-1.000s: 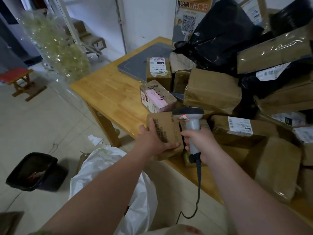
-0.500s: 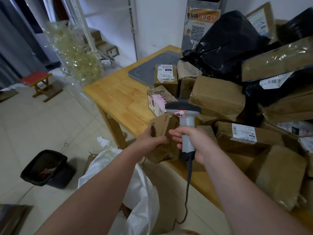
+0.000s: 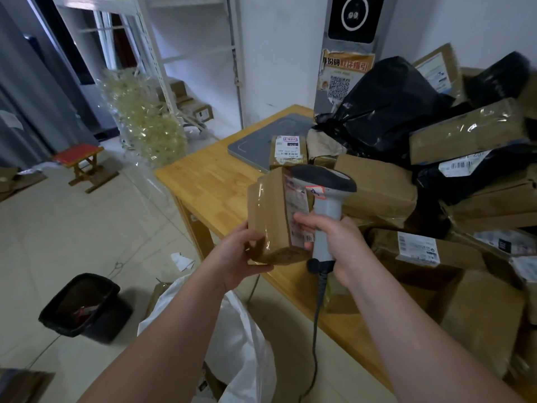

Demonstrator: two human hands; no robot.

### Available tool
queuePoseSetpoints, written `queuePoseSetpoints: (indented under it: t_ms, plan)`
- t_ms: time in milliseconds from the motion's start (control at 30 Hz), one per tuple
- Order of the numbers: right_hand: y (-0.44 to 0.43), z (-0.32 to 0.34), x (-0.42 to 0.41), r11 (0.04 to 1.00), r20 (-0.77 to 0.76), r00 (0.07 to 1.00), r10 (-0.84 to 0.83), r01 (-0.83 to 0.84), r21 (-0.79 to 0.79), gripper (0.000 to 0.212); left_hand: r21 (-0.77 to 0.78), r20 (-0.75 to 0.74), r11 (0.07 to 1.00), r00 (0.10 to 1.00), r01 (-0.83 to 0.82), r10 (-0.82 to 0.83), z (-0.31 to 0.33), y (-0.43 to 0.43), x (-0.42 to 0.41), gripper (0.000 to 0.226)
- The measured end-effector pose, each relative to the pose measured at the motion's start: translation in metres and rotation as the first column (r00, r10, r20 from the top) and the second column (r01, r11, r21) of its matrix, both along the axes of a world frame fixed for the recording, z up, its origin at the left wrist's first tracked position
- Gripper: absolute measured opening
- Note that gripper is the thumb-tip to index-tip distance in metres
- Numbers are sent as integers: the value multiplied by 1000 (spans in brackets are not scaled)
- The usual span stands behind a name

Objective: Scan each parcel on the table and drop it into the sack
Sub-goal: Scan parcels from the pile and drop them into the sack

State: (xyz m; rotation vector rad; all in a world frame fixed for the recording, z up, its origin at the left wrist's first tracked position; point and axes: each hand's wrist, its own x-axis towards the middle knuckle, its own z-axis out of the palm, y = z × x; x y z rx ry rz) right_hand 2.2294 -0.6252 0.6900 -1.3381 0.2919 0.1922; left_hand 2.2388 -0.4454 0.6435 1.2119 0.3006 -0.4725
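My left hand point(image 3: 238, 254) grips a small brown taped parcel point(image 3: 273, 216) from below, lifted upright above the table's front edge, its white label turned to the right. My right hand point(image 3: 337, 245) holds a grey corded barcode scanner point(image 3: 325, 193) by the handle, its dark head right beside the label. The white sack point(image 3: 244, 341) stands open on the floor below my arms, beside the wooden table point(image 3: 209, 181). Several more brown parcels point(image 3: 377, 190) and black bags point(image 3: 386, 106) are piled on the table to the right.
A grey flat pad point(image 3: 255, 144) lies at the table's far end beside a labelled box point(image 3: 287, 151). On the floor at left are a black bin point(image 3: 84, 306), a red stool point(image 3: 81, 161) and a clear bag of yellowish filler point(image 3: 142, 120). White shelving stands behind.
My left hand has lifted the parcel off the table and turned it upright, label toward the scanner. My right hand has raised the scanner alongside it. The view has tilted upward.
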Motion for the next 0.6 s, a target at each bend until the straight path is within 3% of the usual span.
queuePoseSetpoints:
  t_ms: [133,200,300,433,600]
  plan:
    - [6,7,-3,990,52,991,120,-116,-83,30,93,57,995,998,27,-32,5,-4,0,92]
    - [9,9,-5,981,65,984,165,-157,-112,28,168,80,985,997,-27,14,6,-8,0,103]
    - [8,13,-5,982,68,984,164,-156,-110,29,181,52,977,993,-117,109,8,-10,1,87]
    - [-2,22,0,994,69,995,70,-64,-87,16,85,-11,968,972,-235,236,8,-2,5,55]
    - [-20,30,-2,977,42,986,159,-151,-152,19,15,-16,950,950,-311,311,6,14,8,49]
